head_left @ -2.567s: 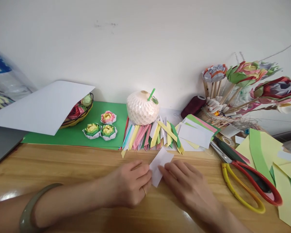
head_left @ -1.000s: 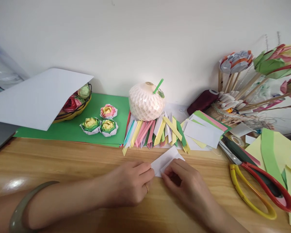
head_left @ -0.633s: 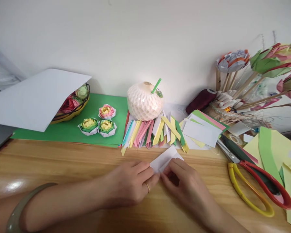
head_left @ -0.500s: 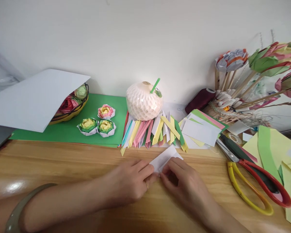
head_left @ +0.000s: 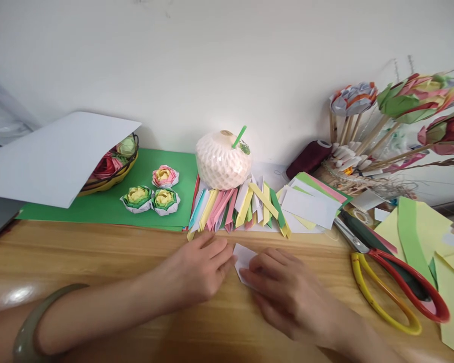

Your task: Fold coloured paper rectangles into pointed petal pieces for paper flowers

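Observation:
A small piece of white paper (head_left: 243, 258) lies low over the wooden table between my two hands. My right hand (head_left: 287, 290) has its fingers curled round the right part of the paper, which they hide. At the paper's left corner are the bent fingertips of my left hand (head_left: 204, 267), pinched together at its edge. Just beyond the hands runs a row of folded paper strips (head_left: 230, 206) in pink, yellow, green, white and blue.
Behind the strips stands a white coconut-shaped object (head_left: 221, 159) with a green straw. Paper flowers (head_left: 165, 200) sit on green sheets (head_left: 94, 214), near a basket (head_left: 126, 171) under white paper. Scissors (head_left: 386, 272), paper cards (head_left: 310, 206) and a thread spool (head_left: 309, 157) are on the right.
The white paper has turned, and less of it shows. My right hand has shifted a little right and now covers more of it. My left hand has moved slightly left.

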A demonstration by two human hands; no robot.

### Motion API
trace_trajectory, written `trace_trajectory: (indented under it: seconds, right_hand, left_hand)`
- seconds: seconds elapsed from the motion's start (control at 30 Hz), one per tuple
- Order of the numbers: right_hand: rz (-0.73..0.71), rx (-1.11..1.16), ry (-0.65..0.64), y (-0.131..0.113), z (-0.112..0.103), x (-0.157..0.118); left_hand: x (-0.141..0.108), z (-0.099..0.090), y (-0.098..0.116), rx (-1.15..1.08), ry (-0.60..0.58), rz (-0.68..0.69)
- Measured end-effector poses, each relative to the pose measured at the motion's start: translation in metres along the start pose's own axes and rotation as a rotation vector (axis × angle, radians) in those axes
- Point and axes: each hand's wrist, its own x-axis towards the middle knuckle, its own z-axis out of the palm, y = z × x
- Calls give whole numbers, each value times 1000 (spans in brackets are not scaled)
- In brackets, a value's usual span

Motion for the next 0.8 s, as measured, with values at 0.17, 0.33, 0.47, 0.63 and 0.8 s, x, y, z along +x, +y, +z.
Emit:
trace_trajectory:
  seconds: [0.17,0.33,0.47,0.63,0.8]
  right_hand:
    - [104,-22,65,-10,11,0]
    - [220,197,127,-9,15,-2]
    - [453,223,286,1,17,-1]
    - [586,179,269,5,17,4]
    - [582,178,243,3,17,7]
  left_hand:
    - [-2,3,6,-68,72,-19]
    - [-1,5,6,-129,43,-76]
    - [2,1,-2,-140,51,-9]
    - [3,1,-6,-132,57,43]
    - [2,4,-6,-137,71,47]
